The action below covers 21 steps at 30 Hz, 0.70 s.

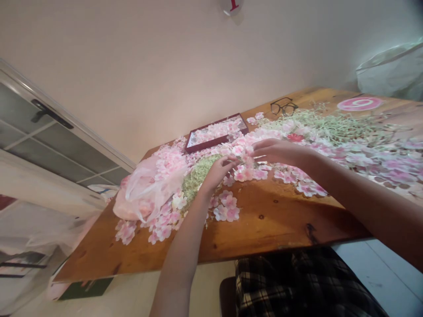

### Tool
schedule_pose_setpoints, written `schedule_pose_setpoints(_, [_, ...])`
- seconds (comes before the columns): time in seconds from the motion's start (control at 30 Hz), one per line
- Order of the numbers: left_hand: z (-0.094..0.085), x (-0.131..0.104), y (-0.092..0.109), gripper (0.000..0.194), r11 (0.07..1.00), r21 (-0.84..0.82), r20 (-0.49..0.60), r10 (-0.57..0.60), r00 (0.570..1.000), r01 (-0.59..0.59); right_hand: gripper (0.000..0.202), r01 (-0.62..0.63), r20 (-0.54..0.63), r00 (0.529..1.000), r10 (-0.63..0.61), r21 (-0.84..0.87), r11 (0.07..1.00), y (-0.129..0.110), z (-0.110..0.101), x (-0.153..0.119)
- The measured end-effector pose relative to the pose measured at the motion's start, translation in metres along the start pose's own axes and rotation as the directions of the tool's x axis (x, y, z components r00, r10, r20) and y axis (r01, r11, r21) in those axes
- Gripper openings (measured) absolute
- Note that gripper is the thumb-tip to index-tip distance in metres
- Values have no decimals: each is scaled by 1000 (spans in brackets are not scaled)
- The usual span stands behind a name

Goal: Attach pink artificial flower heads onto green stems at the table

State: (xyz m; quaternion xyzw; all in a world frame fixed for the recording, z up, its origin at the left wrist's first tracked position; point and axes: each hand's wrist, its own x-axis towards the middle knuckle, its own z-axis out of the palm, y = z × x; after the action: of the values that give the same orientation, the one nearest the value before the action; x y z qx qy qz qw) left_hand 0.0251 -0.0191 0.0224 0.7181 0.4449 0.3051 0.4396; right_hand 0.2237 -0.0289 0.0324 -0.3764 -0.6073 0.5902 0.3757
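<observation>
Pink and white artificial blossoms (pixel 229 206) are spread over a wooden table. My left hand (pixel 220 171) is above the blossoms near the middle, its thumb and fingers curled together at their tips; whatever they grip is too small to make out. Just to the right, my right hand (pixel 276 152) reaches over the same pile with its fingers stretched out, apart from the left hand. A heap of pale green stems (pixel 198 176) lies beside my left hand. Behind both hands sits a dark red box (pixel 214 141) with blossoms inside.
A translucent bag of pink petals (pixel 142 189) rests at the table's left. Black-framed glasses (pixel 284 107), more green stems (pixel 333 125) and a round pink sign (pixel 359 104) lie towards the back right. A white bag (pixel 393 72) stands at the far right.
</observation>
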Motion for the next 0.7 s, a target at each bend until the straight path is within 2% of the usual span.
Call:
schedule_pose_setpoints(0.1, [1, 1, 1, 27, 997, -76, 22, -27, 999, 28, 17, -11, 65, 998, 14, -51, 999, 2, 4, 0])
schedule_pose_setpoints(0.2, [2, 0, 4, 29, 992, -115, 44, -42, 998, 47, 18, -9, 60, 998, 13, -71, 997, 7, 7, 3])
schedule_pose_setpoints(0.37, [3, -3, 8, 30, 997, -71, 24, 30, 999, -29, 12, 2, 32, 999, -5, 107, 994, 14, 4, 8])
schedule_pose_setpoints(0.47, [4, -3, 9, 25, 996, -31, -29, 80, 996, -81, 10, -5, 31, 1000, 0, 177, 984, 16, 2, 9])
schedule_pose_setpoints(0.6, [5, -3, 10, 22, 976, -178, -86, 109, 990, -122, 10, -16, 13, 1000, 13, 210, 978, 16, 3, 9])
schedule_pose_setpoints(0.7, [6, -3, 11, 22, 955, -280, -81, 76, 994, -96, 11, -45, 27, 999, 41, 187, 981, 14, 6, 8])
